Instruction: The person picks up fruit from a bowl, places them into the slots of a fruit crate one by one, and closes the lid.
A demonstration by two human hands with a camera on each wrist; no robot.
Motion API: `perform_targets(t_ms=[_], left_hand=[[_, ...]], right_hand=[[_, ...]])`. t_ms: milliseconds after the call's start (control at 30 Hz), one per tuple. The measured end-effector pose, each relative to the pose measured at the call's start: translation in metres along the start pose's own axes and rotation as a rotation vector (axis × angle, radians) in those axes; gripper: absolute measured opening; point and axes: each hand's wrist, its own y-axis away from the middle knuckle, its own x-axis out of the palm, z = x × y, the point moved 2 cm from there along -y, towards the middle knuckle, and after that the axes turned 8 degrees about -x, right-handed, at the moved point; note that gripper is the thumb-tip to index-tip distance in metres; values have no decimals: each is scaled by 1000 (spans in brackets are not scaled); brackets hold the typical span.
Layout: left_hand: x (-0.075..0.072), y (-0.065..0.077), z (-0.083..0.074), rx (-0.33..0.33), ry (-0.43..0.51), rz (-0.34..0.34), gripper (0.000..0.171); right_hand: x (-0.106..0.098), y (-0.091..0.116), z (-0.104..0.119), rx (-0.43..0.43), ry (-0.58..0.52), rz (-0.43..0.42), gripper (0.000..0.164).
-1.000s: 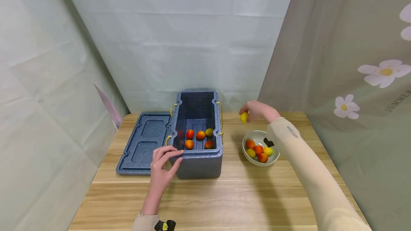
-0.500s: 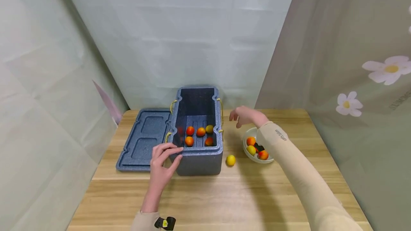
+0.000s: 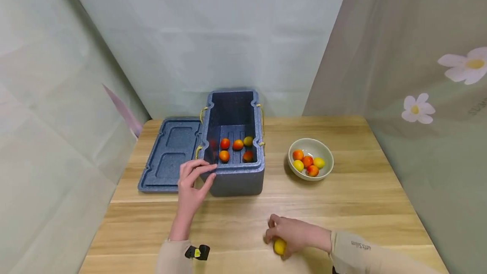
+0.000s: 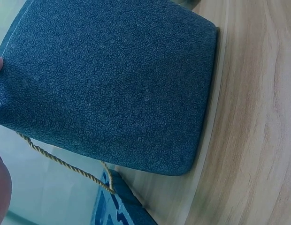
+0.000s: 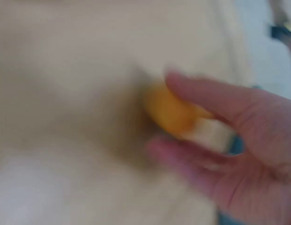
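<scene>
I see on my feed a speckled blue-grey rectangular box (image 3: 236,184), a yellow oval fruit (image 3: 280,246), red-orange round fruits (image 3: 225,143), a cream round bowl (image 3: 316,149), a brown-grained wooden desk (image 3: 361,210), pale yellow-centred flowers (image 3: 415,109) on grey-brown cloth (image 3: 376,45).

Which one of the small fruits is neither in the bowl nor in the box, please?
The yellow fruit at the right grip, nearer the camera than the box. The other visible fruits all lie inside the box or the bowl.
</scene>
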Motion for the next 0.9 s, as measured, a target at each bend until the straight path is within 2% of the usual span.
perform_targets(t_ms=[67,167,367,500,900], left_hand=[[0,-1,2,6,2,-7,35],[-1,-1,5,2,1,-17,36],[-1,0,9,-14,-7,-3,37],[-1,1,10,-14,-5,5,37],[0,3,9,-22,-7,16,37]], right_hand=[[13,6,0,-51,-6,-36,41],[16,7,-6,-90,-7,-72,37],[-2,1,-14,-30,5,-49,35],[-5,-3,-21,2,27,-53,36],[-13,-6,-37,9,32,-99,35]])
